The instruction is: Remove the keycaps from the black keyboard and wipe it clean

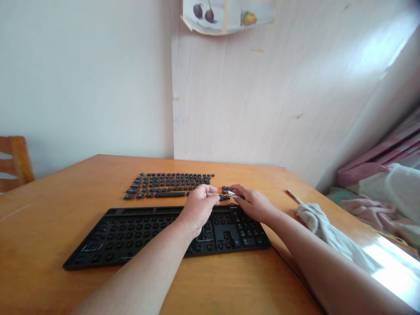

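Observation:
A black keyboard (153,222) lies on the wooden table, its left and middle sections mostly stripped of keycaps, while the number pad at the right still carries them. Beyond it, loose black keycaps (173,181) lie in rows, with the long space bar (169,194) in the nearest row. My left hand (201,208) is pinched closed above the keyboard's back edge; what it holds, if anything, is hidden. In my right hand (256,204) is a thin silver metal tool (232,194), pointing left over a small group of keycaps (225,197).
A grey-white cloth (323,223) lies on the right of the wooden table (59,227), with a thin stick (293,195) by it. The keyboard's cable (292,269) runs under my right forearm. A wooden chair (21,159) stands left, and heaped fabric (377,205) lies right.

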Demonstrator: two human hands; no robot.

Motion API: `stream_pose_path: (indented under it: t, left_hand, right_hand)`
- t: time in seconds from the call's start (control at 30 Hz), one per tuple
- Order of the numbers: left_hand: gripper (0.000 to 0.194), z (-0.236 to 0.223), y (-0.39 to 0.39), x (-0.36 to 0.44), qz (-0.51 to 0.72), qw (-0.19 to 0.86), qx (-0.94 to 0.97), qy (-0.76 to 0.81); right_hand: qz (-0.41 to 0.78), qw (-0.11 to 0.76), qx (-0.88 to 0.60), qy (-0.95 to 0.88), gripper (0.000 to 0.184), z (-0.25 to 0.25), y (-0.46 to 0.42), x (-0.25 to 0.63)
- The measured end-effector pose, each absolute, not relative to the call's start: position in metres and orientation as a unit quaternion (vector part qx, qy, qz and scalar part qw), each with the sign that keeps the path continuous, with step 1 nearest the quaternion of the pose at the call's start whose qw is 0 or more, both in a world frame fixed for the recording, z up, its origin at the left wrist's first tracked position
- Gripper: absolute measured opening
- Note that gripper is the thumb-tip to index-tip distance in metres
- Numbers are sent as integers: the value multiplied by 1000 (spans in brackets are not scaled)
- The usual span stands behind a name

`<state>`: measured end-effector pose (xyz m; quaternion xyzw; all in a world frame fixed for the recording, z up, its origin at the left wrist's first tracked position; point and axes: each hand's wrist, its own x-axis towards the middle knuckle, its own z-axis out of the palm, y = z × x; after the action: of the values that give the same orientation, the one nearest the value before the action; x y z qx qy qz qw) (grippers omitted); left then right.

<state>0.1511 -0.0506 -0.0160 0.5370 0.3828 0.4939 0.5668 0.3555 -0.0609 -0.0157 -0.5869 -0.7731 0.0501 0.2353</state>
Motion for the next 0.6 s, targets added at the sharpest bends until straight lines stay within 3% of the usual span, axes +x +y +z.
stream_pose_path:
  t: [0.6]
  left_hand:
    - [20, -17, -51, 152, 489, 565, 547, 377]
  right_hand:
    - [35, 211, -585, -783, 35, -19, -59, 352]
